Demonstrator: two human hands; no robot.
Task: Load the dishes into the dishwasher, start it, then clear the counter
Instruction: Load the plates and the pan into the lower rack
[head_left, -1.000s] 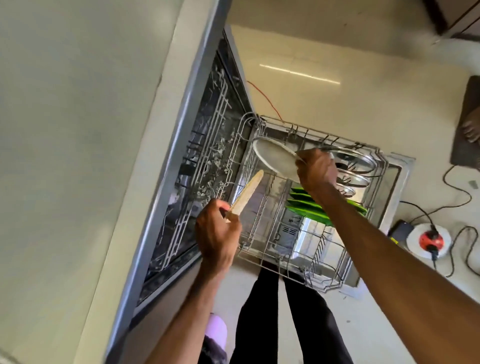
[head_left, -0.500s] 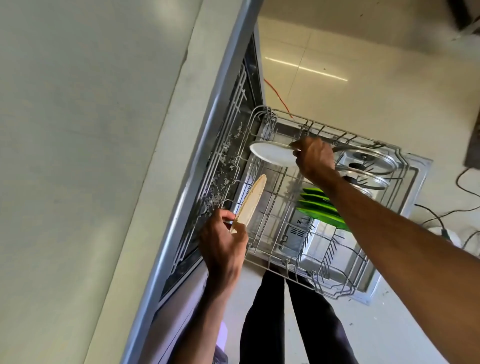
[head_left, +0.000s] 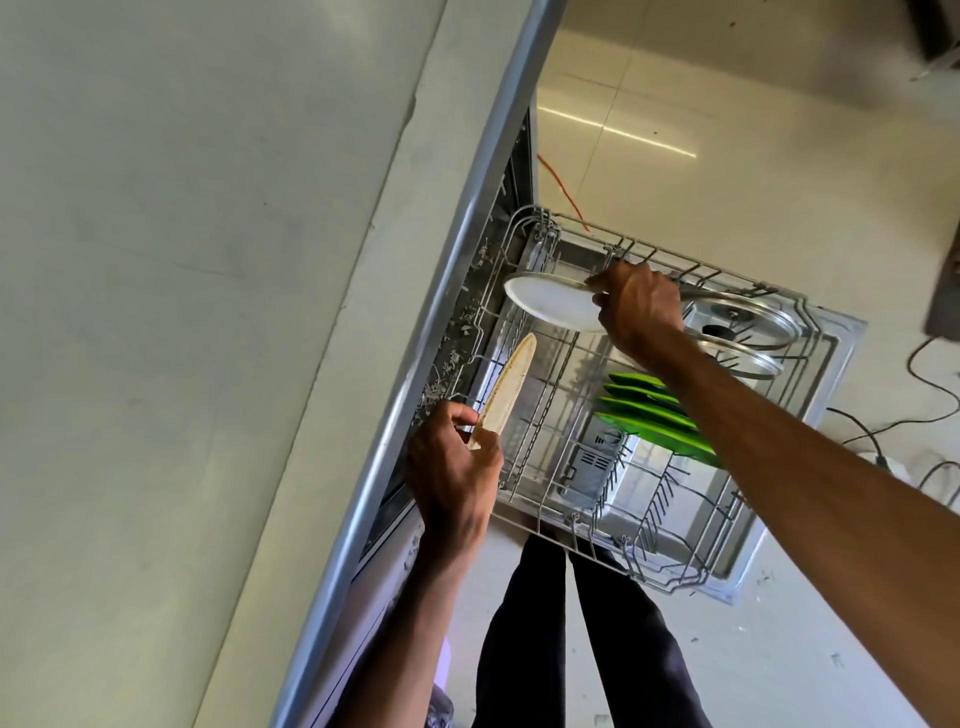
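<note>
The dishwasher's lower wire rack (head_left: 540, 525) is pulled out over the open door (head_left: 841, 343). My right hand (head_left: 636, 309) grips a white plate (head_left: 550, 304) by its rim, held nearly flat above the rack's far left corner. My left hand (head_left: 449, 470) pinches the near edge of a beige, soiled plate (head_left: 509, 387), seen edge-on and tilted over the rack's left side. Several green plates (head_left: 649, 410) stand in the rack's middle. Two glass lids (head_left: 743, 332) lean at the rack's far right.
The pale counter (head_left: 182, 312) fills the left half, its metal edge (head_left: 441, 312) running diagonally beside the dishwasher opening. Black cables (head_left: 893, 421) lie on the floor at right, an orange cable (head_left: 558, 189) behind the rack. My legs (head_left: 597, 649) stand at the rack's near edge.
The camera view has shifted. My right hand has tilted the white plate flatter and carried it toward the rack's far left corner. My left hand still holds the beige plate over the rack's left side.
</note>
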